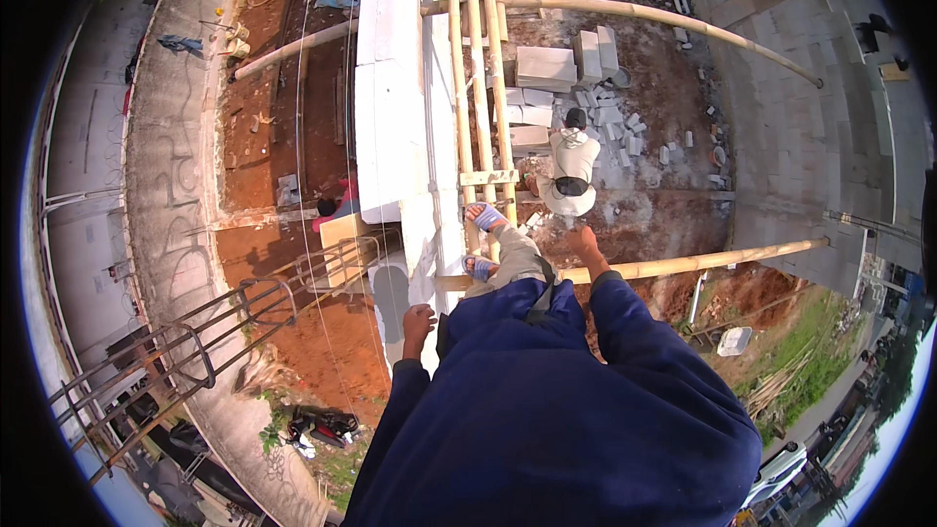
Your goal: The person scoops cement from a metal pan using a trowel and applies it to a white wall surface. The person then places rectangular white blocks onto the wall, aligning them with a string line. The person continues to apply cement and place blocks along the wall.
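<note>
My left hand (pixel 418 330) is low beside the white block wall (pixel 392 137), its fingers curled in. Whatever they might hold is hidden. Over on the other side, my right hand (pixel 588 250) hangs just above a horizontal bamboo pole (pixel 673 263), fingers pointing forward and nothing visible in them. I cannot tell whether it touches the pole. Both my feet, in striped sandals (pixel 480 266), are at the near end of a narrow platform of bamboo poles (pixel 475 98) running along the wall.
Far below on the right, a person (pixel 569 171) is among pale blocks (pixel 545 68) and rubble. Another person (pixel 337 203) is partly hidden left of the wall. Steel rebar cages (pixel 210 351) jut out at left. A second bamboo pole (pixel 664 15) crosses ahead; thin strings run along the wall.
</note>
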{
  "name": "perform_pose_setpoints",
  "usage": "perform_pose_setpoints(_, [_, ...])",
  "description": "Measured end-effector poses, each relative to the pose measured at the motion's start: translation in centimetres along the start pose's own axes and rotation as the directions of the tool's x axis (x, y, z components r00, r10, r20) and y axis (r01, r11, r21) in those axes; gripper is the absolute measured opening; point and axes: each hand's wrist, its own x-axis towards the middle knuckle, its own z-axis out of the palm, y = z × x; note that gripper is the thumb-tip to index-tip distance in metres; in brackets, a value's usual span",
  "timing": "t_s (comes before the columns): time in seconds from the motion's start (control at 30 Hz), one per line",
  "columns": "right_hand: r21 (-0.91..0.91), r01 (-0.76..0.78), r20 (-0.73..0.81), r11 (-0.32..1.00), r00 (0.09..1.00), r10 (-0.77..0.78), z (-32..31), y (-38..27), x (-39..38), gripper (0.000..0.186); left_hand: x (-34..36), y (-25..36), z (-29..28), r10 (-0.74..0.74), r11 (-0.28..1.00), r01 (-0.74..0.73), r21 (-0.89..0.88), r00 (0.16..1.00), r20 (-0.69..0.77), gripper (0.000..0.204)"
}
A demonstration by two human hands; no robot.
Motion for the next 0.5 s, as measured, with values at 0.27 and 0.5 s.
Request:
perform_pose_setpoints(0.27, [-0.058,-0.062,-0.121,0.996,0.991,0.055,-0.5,5.2,-2.5,0.035,1.7,-3.9,0.6,0.201,0.884,-0.250,0.395,0.966,0.162,0.030])
perform_pose_setpoints(0.5, [-0.286,0.023,-0.069,0.958,0.997,-0.044,-0.9,7.6,-2.1,0.031,5.2,-3.5,0.5,0.513,0.230,-0.663,0.712,0.704,0.490,0.024])
